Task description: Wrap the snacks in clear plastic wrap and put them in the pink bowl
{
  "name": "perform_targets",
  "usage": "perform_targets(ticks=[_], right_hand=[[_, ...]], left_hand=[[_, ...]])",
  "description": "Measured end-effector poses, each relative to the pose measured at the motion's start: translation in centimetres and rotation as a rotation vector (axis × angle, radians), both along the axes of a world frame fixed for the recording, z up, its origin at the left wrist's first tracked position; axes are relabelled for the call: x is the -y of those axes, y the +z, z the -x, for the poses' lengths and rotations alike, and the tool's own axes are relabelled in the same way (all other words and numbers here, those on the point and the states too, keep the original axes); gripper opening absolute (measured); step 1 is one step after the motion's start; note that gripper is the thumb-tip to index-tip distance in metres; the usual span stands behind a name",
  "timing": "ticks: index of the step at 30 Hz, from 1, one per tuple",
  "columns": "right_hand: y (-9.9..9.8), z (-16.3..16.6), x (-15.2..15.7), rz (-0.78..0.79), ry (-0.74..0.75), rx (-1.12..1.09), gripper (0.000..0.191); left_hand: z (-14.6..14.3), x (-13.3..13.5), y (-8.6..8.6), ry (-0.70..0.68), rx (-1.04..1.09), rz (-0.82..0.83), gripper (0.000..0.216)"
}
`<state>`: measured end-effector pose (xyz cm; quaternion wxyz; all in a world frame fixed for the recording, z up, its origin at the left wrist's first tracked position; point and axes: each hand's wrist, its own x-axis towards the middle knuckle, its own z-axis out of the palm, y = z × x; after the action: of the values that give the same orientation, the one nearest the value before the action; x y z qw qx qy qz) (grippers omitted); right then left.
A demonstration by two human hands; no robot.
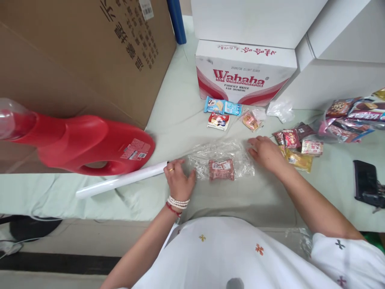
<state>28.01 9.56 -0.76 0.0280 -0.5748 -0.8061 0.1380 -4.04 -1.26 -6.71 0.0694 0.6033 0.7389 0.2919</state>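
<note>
Taking the brown packet [221, 169] as the middle of my clock, the red bottle [99, 145] lies on its side out at nine o'clock. The white roll [122, 180] slants just below it, its near end by my fingertips. My left hand [179, 178] is also at nine, thumb and fingers spread apart, at the edge of the clear film [221, 149]; I don't seem to be pinching anything.

The brown packet sits between my hands within the crumpled film's spread; I can't tell whether it lies in, on or under it. I judge it light, with a slick wrapper and a firm but breakable filling, so I'd hold it gently across its short ends rather than press the middle. The film looks thin, slippery and floppy; a gathered edge should hold better than a flat stretch.

At twelve are the red-and-white packet [218, 121] and, beyond it, the blue packet [222, 106]. My right hand [264, 153], between two and three, has its fingers bent at the film's far edge; I can't tell whether they grip it. Just past it lies a heap of small packets [291, 138].
</note>
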Motion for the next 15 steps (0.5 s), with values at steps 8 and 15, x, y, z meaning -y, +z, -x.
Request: perform_targets(ticks=[8, 15], right_hand=[[-0.9, 8.5, -3.9, 0.15, 0.237, -0.058, 0.065], [0.1, 7.4, -1.0, 0.209, 0.499, -0.258, 0.028]], left_hand=[[-1.9, 2.1, 2.9, -0.257, -0.212, -0.136, 0.038], [-5.5, 0.6, 2.5, -0.611, -0.266, 0.221, 0.037]])
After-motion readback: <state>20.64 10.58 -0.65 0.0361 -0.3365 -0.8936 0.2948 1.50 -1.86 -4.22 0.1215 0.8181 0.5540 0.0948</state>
